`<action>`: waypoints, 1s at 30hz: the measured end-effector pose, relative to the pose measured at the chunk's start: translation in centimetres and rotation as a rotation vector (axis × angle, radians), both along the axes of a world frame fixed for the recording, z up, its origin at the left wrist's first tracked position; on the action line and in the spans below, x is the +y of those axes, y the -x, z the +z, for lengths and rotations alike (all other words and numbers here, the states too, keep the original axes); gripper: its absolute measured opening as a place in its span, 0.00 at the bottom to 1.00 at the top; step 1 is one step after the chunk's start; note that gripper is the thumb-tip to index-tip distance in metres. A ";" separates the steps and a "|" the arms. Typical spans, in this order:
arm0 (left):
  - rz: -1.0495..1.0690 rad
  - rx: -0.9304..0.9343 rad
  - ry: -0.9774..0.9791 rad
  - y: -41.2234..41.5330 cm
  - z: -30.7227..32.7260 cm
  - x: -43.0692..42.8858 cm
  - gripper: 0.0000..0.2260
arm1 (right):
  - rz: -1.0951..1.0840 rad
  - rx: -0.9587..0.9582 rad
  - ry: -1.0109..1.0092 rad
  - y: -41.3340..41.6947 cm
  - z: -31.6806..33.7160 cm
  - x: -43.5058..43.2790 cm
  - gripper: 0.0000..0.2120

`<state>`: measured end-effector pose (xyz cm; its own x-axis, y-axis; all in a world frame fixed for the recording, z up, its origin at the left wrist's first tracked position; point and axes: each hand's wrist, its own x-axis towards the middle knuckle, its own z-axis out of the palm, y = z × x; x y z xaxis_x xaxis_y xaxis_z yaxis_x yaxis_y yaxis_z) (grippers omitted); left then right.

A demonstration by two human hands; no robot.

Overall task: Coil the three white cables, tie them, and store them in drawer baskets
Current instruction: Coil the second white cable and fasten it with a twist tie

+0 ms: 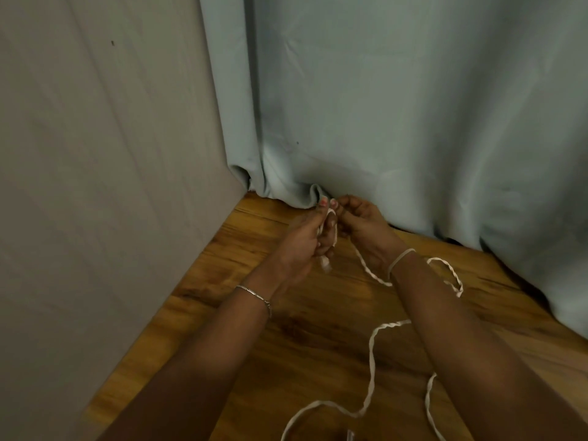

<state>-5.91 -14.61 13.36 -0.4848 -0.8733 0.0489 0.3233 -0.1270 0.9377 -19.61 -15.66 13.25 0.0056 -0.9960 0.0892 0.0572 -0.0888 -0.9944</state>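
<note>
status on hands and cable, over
Left hand grips white cable, a loop round its fingers. Right hand pinches the strand. Rest trails loose on the floor. Curtain just behind the hands.

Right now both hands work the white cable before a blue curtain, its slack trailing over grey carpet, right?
No carpet: the head view shows the slack of the white cable trailing over a wooden floor. The left hand and right hand do work it before the blue curtain.

Thin white flat cable (370,351), mostly uncoiled, snakes loosely across the wooden floor (286,345). Top end lifted, looped once.
</note>
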 end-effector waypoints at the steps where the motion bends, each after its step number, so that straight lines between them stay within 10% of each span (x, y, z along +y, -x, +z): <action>1: 0.021 0.041 -0.018 0.2 0.0 -0.1 0.20 | 0.019 -0.033 -0.028 -0.1 -0.7 0.3 0.04; 10: 0.153 0.333 -0.270 0.3 -0.7 -2.1 0.18 | 0.162 0.289 -0.226 -1.0 -3.6 2.6 0.09; 20: 0.330 -0.068 -0.055 -1.7 -3.3 -4.4 0.17 | 0.532 0.925 -0.083 -1.0 -0.3 2.9 0.13; 30: 0.138 -0.449 0.024 -1.8 -3.5 -2.0 0.15 | 0.158 0.952 0.209 1.1 2.5 -0.7 0.04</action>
<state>-4.06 -16.64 9.89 -0.3422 -0.9321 -0.1184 -0.1030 -0.0881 0.9908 -20.73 -16.35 15.74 0.2979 -0.9423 0.1525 -0.7322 -0.3281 -0.5969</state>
